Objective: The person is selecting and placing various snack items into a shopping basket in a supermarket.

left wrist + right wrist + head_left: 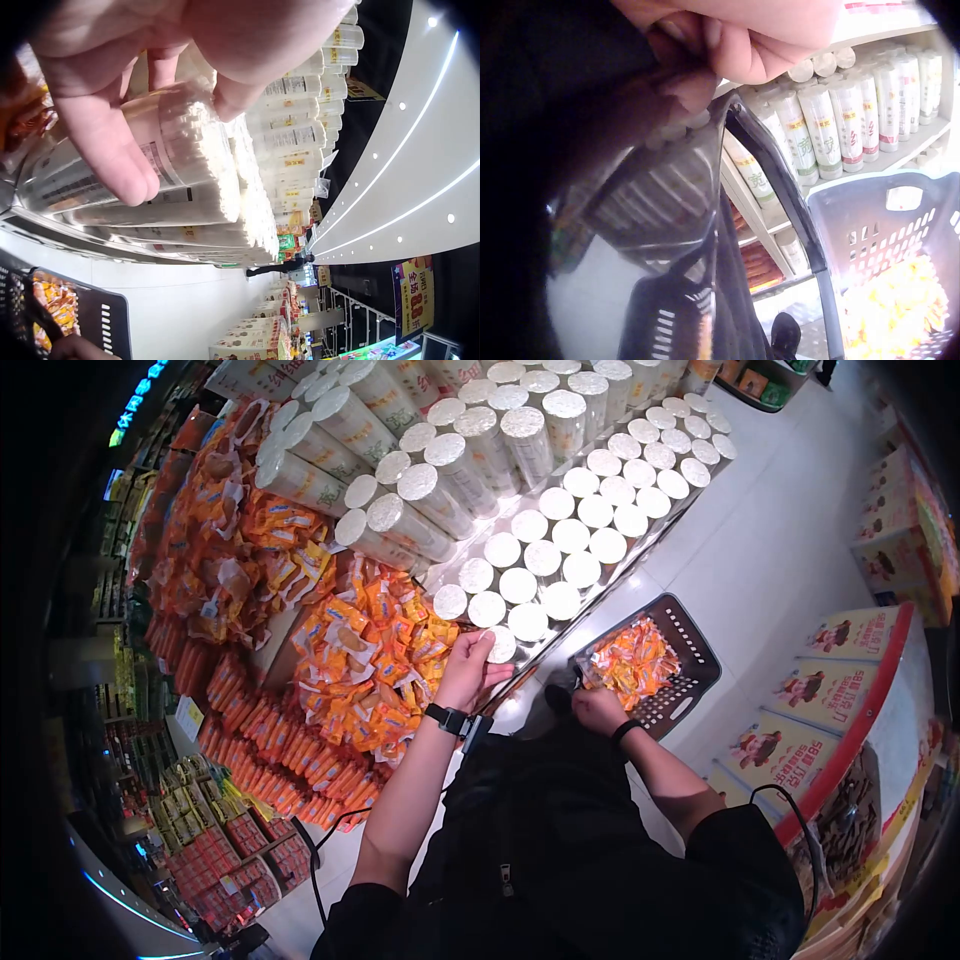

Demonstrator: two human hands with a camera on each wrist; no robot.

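My left hand (pixel 468 675) grips an upright cylindrical pack of dried noodles (pixel 499 645) at the near corner of a row of such packs. In the left wrist view, the fingers lie along the clear-wrapped side of this noodle pack (pixel 169 154), while the thumb is near its white crinkled top. Beside it stand more noodle packs (pixel 560 600) in tight rows. Low at my right side, my right hand (pixel 600 710) holds the dark handle (pixel 784 184) of a shopping basket (pixel 702 650). Orange-and-white snack packets (pixel 635 660) lie in the basket.
Taller noodle packs (pixel 500 445) are stacked behind the rows. A heap of orange snack packets (pixel 365 650) lies to the left. On the right stands a red-edged display (pixel 800 710) with printed panels. Pale tiled floor (pixel 740 530) runs past the basket.
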